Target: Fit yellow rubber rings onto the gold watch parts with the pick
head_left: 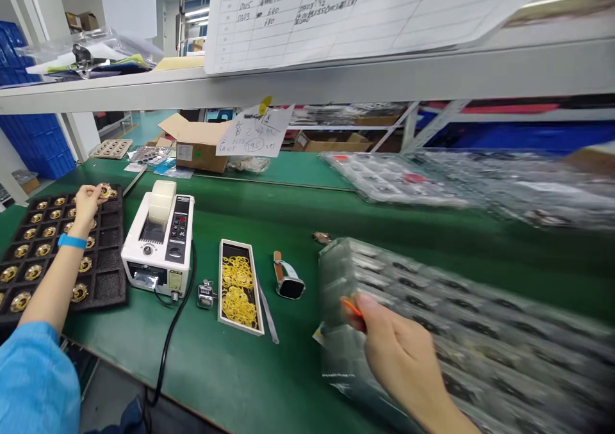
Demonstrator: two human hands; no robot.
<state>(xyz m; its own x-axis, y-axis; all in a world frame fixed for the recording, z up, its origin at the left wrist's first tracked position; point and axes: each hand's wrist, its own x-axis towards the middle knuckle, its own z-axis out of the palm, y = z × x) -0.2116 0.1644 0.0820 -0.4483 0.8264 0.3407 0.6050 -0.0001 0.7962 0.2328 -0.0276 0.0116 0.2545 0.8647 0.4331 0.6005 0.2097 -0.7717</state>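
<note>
My left hand (88, 201) reaches over a black foam tray (108, 274) of gold round parts and pinches one gold part (104, 190) at the tray's far edge. A blue band sits on that wrist. My right hand (398, 351) rests against a stack of clear plastic blister trays (461, 319) on the green table, fingers curled, with a small orange band (352, 306) at the fingertips. The stack is blurred by motion.
A white tape dispenser (161, 245) stands beside the foam tray, then a tally counter (206, 294), a narrow box of yellow rubber bands (239, 287) and a smartwatch (287, 281). More clear trays (398, 178) lie further back. A cardboard box (198, 144) and an overhead shelf (307, 82) sit beyond.
</note>
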